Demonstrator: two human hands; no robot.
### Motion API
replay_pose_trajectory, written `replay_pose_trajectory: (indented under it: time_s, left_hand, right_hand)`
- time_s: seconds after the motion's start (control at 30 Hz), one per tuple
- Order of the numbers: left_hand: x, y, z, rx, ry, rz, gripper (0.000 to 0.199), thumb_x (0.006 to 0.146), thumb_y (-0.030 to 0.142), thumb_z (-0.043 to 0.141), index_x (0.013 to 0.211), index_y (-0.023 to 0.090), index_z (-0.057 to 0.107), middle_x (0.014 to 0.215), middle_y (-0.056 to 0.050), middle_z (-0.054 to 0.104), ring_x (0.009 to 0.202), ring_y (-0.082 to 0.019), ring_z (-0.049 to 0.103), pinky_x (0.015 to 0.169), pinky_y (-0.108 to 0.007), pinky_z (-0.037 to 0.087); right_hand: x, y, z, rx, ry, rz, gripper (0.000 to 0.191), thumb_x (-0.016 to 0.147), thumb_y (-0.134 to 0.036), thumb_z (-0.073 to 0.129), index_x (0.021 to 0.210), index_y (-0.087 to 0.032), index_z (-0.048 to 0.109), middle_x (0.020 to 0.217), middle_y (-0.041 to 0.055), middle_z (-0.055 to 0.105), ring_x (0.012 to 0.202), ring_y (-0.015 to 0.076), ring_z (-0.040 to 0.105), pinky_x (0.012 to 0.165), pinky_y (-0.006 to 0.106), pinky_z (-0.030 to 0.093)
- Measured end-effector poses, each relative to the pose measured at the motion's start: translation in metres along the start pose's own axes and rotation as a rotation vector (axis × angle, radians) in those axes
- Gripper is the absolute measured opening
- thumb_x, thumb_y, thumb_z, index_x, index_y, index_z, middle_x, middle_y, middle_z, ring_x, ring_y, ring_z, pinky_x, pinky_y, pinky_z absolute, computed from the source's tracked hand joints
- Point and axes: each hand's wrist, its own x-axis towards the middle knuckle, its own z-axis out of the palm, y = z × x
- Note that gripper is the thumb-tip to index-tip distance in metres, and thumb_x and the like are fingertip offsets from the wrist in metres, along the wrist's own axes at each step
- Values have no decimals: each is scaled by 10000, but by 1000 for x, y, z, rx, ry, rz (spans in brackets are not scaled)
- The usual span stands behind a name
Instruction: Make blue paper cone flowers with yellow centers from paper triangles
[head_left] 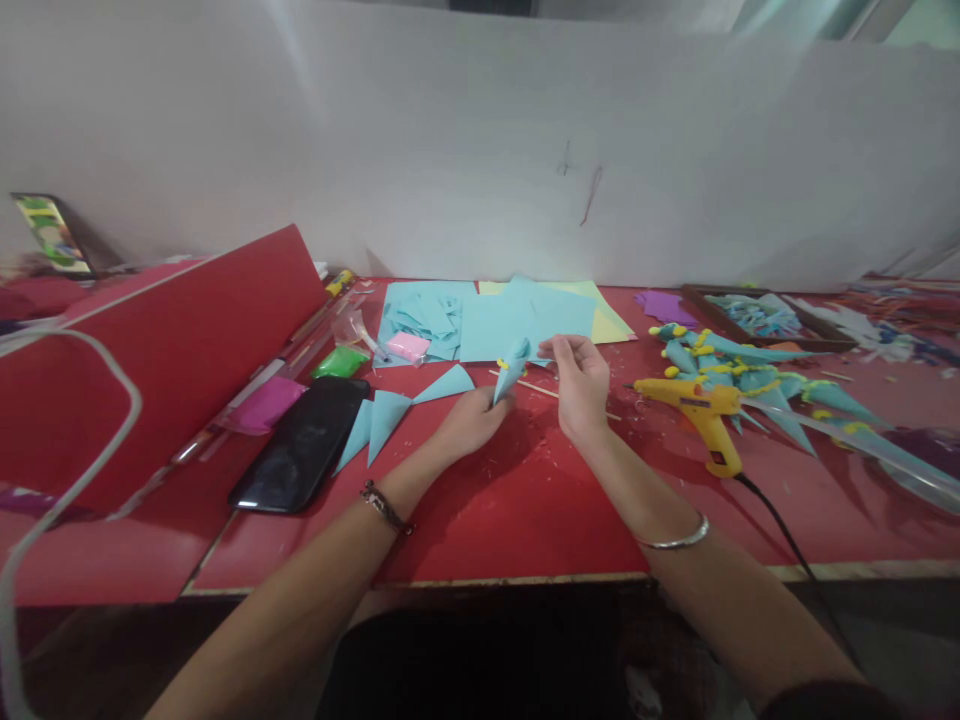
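My left hand (pixel 474 418) is closed around the lower end of a light-blue paper cone (pixel 511 368), which has small yellow bits near its top. Just right of the cone, my right hand (pixel 579 378) is raised with thumb and fingertips pinched; what sits between them, if anything, is too small to make out. Behind both hands lie light-blue paper sheets (pixel 487 328). A thin wooden stick (pixel 534 387) rests on the red table between the hands. Blue paper cones (pixel 388 415) lie left of my left hand. A yellow glue gun (pixel 694 405) lies right of my right hand.
A black phone (pixel 300 450) and bright packets, one green (pixel 340 363) and one magenta (pixel 271 402), lie at left beside a standing red board (pixel 187 350). Finished-looking blue cones with yellow trim (pixel 750 375) pile up at right. A brown tray (pixel 810 335) holds paper scraps.
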Motion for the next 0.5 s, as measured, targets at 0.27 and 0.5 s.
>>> replay_pose_trajectory:
  time_s: [0.27, 0.5]
  left_hand:
    - [-6, 4, -2, 165, -76, 43, 392, 816, 469, 276, 675, 163, 477, 674, -28, 543, 623, -168, 498, 552, -252, 326]
    - [-4, -2, 2, -141, -45, 131, 485, 849, 499, 196, 889, 140, 520, 848, -53, 570, 771, -169, 494, 695, -267, 376]
  right_hand:
    - [-2, -2, 2, 104, -180, 37, 173, 691, -352, 601, 681, -186, 550, 759, -8, 572, 662, 87, 526, 631, 240, 439]
    - [1, 1, 0, 137, -143, 76, 183, 676, -351, 627, 655, -183, 558, 646, -36, 552, 626, 81, 513, 638, 237, 432]
